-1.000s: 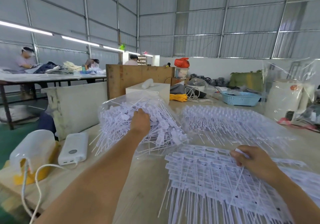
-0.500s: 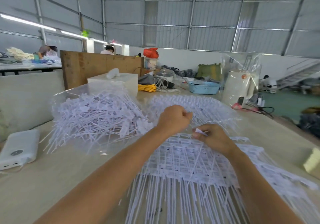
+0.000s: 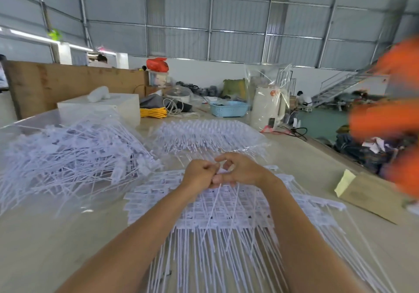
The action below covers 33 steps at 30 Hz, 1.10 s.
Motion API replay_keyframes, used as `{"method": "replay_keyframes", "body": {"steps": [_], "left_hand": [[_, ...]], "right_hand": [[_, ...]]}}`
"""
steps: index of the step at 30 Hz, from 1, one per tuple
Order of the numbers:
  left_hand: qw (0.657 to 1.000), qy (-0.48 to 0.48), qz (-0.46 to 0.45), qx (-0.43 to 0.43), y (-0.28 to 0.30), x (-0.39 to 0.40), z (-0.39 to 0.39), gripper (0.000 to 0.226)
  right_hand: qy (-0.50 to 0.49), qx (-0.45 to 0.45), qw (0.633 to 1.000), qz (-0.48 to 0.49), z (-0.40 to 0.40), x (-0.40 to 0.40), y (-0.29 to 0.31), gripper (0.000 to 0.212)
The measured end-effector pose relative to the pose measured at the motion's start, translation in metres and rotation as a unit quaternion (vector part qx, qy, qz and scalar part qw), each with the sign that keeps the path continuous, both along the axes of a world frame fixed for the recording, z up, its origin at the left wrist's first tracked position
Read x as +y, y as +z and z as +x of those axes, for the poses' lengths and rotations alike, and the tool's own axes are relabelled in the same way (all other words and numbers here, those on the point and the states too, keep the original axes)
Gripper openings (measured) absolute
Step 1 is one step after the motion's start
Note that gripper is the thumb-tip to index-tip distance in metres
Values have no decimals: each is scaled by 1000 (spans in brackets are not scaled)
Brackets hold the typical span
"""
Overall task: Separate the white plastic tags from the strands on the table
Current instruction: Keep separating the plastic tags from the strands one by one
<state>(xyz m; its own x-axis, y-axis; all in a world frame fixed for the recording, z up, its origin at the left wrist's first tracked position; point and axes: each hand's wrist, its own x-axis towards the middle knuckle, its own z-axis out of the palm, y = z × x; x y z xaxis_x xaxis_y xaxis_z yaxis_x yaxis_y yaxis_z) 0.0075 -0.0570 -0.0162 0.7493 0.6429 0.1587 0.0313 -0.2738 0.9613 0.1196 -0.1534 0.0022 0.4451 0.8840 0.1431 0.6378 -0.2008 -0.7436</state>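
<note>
Both hands, left hand point(image 3: 199, 174) and right hand point(image 3: 242, 171), meet pinching one tag strand point(image 3: 214, 204) over the beige table point(image 3: 52, 231); loose tags point(image 3: 68, 154) at ten o'clock, corrugated metal hall point(image 3: 238, 20) beyond.

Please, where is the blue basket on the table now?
In the head view, the blue basket stands at the far end of the table, right of centre, between the yellow cord bundle and the plastic-wrapped white kettle.

Both forearms stretched forward, left hand point(image 3: 199, 172) and right hand point(image 3: 241, 169) touching, fingers point(image 3: 218, 177) curled together
</note>
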Motion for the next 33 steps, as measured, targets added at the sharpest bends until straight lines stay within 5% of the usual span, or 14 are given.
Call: {"method": "replay_keyframes", "body": {"steps": [5, 9, 14, 18, 22, 25, 28, 30, 33], "left_hand": [[990, -26, -127, -49, -3, -7, 2, 24], [988, -24, -135, -74, -2, -10, 1, 24], [979, -33, -191, -62, 1, -8, 4, 22], [989, -49, -119, -69, -2, -11, 4, 30], [988, 33, 150, 4, -2, -13, 3, 43], [974, 50, 211, 60, 2, -15, 4, 45], [991, 25, 108, 81, 7, -18, 0, 42], [995, -44, -46, 71, 12, -15, -5, 33], [913, -162, -358, -108, 24, 4, -11, 31]], "right_hand": [[-4, -30, 994, -101, 4, -9, 16, 9], [3, -96, 975, -200, 1, -10, 27, 23], [26, -49, 995, -83, -3, -23, 19, 21], [9, -21, 1000, 4, -5, -23, -3, 23], [-16, -101, 994, 35, -3, -13, -16, 16], [-14, -143, 989, 40, 0, -10, -20, 14], [-45, -197, 979, 22, 7, -16, -22, 18], [-93, -192, 976, 43, 15, -27, -20, 21], [-123, -82, 979, 139, 17, -46, -9, 27]]}}
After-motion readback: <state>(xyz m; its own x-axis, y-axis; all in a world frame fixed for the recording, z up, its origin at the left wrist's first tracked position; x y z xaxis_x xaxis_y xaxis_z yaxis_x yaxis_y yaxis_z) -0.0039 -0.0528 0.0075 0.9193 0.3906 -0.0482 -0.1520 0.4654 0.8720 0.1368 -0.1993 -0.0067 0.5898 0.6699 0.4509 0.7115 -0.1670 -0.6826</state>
